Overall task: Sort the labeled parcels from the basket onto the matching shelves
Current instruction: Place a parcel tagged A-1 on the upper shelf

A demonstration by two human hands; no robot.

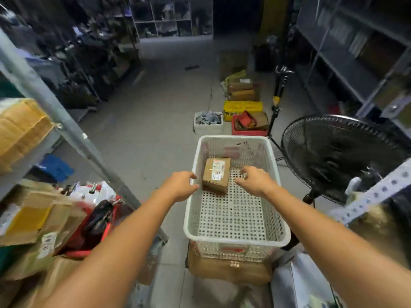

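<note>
Both hands, left and right, spread, flanking parcel, label blurred

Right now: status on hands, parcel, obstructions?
Left hand and right hand open, flanking the parcel, no grip yet. Lone parcel in the basket. Nothing in the way.

A white basket with a grid of round perforations holds a brown cardboard parcel bearing white labels with black print. Behind it, centre right of the frame, sit a yellow crate and a red crate. At right stands a black fan; blue cloth lies at left
</note>
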